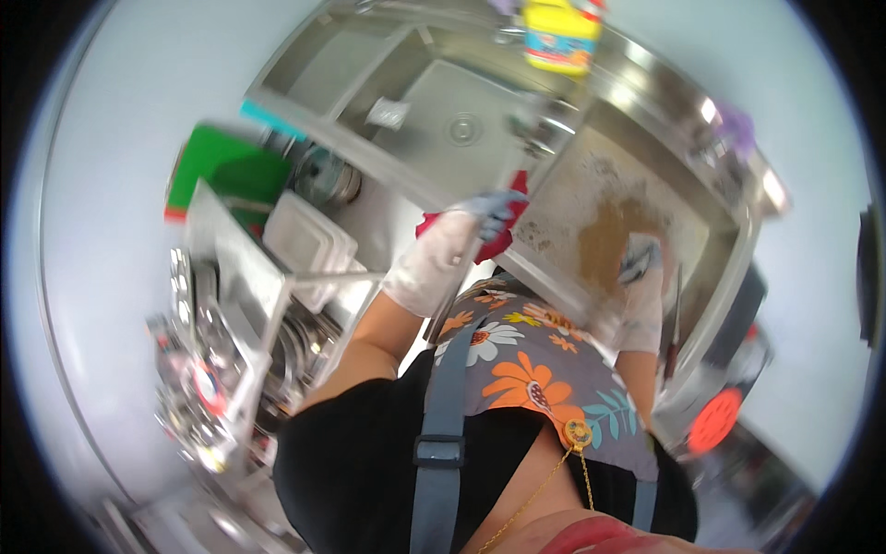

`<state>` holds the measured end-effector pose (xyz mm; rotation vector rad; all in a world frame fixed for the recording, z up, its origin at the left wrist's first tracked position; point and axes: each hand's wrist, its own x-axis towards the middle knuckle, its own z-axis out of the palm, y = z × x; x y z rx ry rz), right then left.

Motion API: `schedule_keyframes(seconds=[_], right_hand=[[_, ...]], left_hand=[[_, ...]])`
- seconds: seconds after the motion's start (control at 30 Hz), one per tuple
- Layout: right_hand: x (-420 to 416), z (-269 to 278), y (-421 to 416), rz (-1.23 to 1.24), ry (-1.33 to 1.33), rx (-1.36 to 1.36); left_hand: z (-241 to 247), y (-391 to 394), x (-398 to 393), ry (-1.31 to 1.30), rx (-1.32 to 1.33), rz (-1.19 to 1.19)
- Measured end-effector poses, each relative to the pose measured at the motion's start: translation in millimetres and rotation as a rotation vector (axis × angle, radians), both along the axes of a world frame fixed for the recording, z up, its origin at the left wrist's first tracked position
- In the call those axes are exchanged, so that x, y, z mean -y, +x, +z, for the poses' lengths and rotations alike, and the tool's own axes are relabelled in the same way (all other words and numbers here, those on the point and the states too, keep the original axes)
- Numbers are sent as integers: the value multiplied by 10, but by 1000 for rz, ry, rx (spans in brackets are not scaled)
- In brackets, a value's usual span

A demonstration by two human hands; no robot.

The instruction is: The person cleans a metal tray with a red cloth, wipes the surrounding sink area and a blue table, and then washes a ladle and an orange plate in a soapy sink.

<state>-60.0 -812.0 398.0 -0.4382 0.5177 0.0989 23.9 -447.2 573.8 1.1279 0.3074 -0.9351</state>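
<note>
My left hand (pixel 495 211), in a white and grey glove, grips a red cloth (pixel 500 248) at the front rim of the sink, near the wall between two basins. My gloved right hand (pixel 640 262) is lowered into the right-hand steel basin (pixel 554 180). Motion blur hides its fingers, and I cannot tell whether it holds anything. Beside it a murky brown patch (pixel 599 235) covers part of the basin floor, with dark specks around. A long thin tool with a dark reddish handle (pixel 671 360) leans at the basin's right side.
The middle basin (pixel 443 152) has a drain and a small whitish packet (pixel 387 113). Blurred metal items (pixel 547 128) sit near the divider. A yellow jug (pixel 562 38) stands behind. To the left are a green board (pixel 225 170), plastic containers (pixel 304 235) and a rack of metalware (pixel 208 374).
</note>
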Motion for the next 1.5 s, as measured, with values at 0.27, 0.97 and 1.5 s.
schedule_keyframes(seconds=[0.27,0.97,1.5], right_hand=[[-651,842,-395,-434,-120,-371],[516,978,-573,708,-1745,-1072],[267,1179,410,496,-1125,-521]], left_hand=[[-764,882,-1159,-508,-355,430],[-1275,430,-846,-48,151,530],[-495,229,-635,982,928,35]])
